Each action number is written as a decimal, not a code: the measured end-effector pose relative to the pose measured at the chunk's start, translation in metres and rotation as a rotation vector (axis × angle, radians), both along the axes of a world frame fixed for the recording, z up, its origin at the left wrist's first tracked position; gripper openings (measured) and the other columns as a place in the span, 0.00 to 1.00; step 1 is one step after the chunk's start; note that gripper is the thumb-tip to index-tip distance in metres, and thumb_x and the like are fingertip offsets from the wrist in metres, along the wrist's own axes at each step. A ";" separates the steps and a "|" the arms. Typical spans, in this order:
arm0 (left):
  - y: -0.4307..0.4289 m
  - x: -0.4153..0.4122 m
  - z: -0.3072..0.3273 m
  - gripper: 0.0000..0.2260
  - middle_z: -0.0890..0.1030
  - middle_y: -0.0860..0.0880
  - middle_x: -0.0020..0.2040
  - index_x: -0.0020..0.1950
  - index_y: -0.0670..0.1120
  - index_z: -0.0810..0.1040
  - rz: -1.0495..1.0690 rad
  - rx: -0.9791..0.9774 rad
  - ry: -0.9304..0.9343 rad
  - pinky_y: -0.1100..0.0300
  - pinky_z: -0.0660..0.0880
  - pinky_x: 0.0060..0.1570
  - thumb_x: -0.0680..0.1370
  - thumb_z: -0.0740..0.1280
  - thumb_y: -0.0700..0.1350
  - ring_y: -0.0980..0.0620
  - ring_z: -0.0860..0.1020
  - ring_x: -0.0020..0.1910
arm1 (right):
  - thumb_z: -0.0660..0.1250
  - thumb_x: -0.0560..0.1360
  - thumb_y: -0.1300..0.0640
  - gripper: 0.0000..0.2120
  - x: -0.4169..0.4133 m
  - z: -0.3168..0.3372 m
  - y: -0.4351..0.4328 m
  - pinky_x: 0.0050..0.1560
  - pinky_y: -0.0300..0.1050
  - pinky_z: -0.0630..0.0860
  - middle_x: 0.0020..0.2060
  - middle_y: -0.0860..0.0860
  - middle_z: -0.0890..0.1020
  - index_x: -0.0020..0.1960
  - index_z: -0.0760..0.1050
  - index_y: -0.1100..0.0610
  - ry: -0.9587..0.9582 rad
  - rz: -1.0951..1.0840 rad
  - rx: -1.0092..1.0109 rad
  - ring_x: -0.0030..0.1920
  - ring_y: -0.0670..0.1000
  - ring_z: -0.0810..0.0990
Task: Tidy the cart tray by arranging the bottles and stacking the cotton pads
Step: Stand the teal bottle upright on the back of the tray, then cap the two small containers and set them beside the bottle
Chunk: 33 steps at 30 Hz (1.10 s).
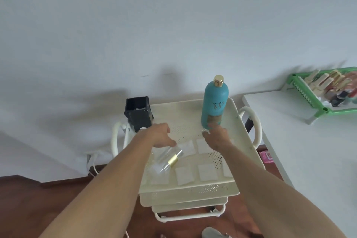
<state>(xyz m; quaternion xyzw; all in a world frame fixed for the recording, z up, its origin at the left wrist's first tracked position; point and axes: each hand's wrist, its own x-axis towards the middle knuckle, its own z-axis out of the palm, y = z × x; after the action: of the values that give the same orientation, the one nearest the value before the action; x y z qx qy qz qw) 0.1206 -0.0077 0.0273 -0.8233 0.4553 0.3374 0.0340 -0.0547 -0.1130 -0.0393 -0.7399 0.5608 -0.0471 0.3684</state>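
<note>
Head view: both hands, left and right, hover loose-fingered, grasping nothing, mid-tray.

My right hand covers the foot of the teal bottle, so I cannot tell whether my fingers touch it, and it hides part of a cotton pad. My left hand overlaps the top of the clear spray bottle; contact is unclear. The bottle's label is too blurred to read. The green rack is cut off by the right edge, its contents smeared. The black holder hides its own contents.
</note>
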 end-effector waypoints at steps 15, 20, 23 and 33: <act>0.079 0.003 -0.051 0.30 0.75 0.47 0.54 0.63 0.46 0.66 -0.108 -0.014 -0.159 0.55 0.69 0.42 0.67 0.72 0.56 0.46 0.77 0.50 | 0.64 0.76 0.49 0.14 0.053 -0.009 0.080 0.51 0.45 0.72 0.54 0.55 0.81 0.57 0.77 0.56 -0.008 0.078 0.077 0.55 0.55 0.78; 0.075 0.018 -0.041 0.28 0.73 0.49 0.52 0.61 0.48 0.68 -0.074 -0.033 -0.090 0.56 0.70 0.43 0.65 0.72 0.55 0.47 0.74 0.47 | 0.64 0.75 0.52 0.09 0.058 -0.008 0.074 0.52 0.50 0.78 0.41 0.55 0.83 0.47 0.76 0.57 -0.033 0.053 0.141 0.48 0.55 0.82; 0.065 0.027 -0.031 0.27 0.72 0.49 0.52 0.60 0.49 0.68 -0.039 -0.050 -0.044 0.56 0.69 0.41 0.65 0.72 0.55 0.48 0.73 0.47 | 0.63 0.75 0.52 0.08 0.061 -0.007 0.068 0.47 0.48 0.79 0.31 0.51 0.81 0.44 0.75 0.56 -0.056 0.034 0.177 0.43 0.53 0.84; -0.003 0.034 0.007 0.19 0.75 0.50 0.50 0.54 0.52 0.71 -0.008 -0.315 -0.001 0.57 0.73 0.40 0.67 0.72 0.52 0.50 0.76 0.44 | 0.65 0.74 0.51 0.12 0.051 -0.002 0.026 0.37 0.43 0.79 0.44 0.57 0.84 0.54 0.74 0.56 -0.270 -0.099 0.283 0.39 0.52 0.83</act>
<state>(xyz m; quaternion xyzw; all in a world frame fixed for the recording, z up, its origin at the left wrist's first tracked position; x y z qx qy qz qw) 0.1542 -0.0111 0.0345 -0.8167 0.5059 0.2614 -0.0938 -0.0036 -0.0874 -0.0412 -0.6392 0.5431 -0.0846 0.5378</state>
